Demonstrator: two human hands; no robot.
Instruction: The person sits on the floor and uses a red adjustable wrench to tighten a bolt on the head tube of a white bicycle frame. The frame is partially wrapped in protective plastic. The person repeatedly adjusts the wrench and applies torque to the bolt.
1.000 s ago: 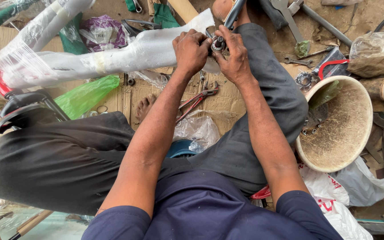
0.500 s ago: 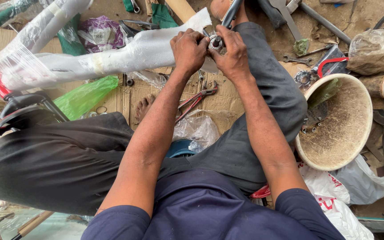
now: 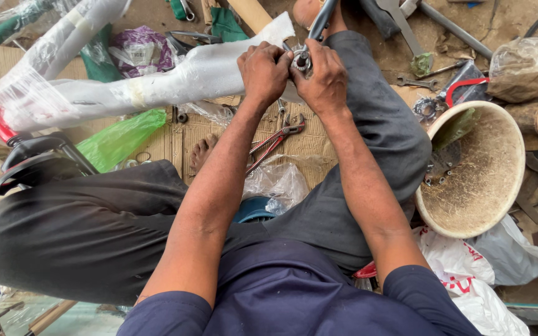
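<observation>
Gripping the small metal fitting [image 3: 301, 61] between both fists, left hand [image 3: 264, 71] and right hand [image 3: 325, 81] stay closed around it above the right knee; judging by this, steady counter-pressure prevents slipping; red-handled pliers [image 3: 273, 142] lie below.

floor: bare dirt ground [image 3: 499, 25] around me | cover: flattened cardboard [image 3: 219, 127] under my legs | clutter: crumpled plastic bags [image 3: 493, 274], scattered spanners [image 3: 415, 81], a round pale basin [image 3: 474, 168] | light: even daylight

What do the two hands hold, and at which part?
Both the left hand and the right hand grip a small round metal fitting at the end of a dark bar.
</observation>
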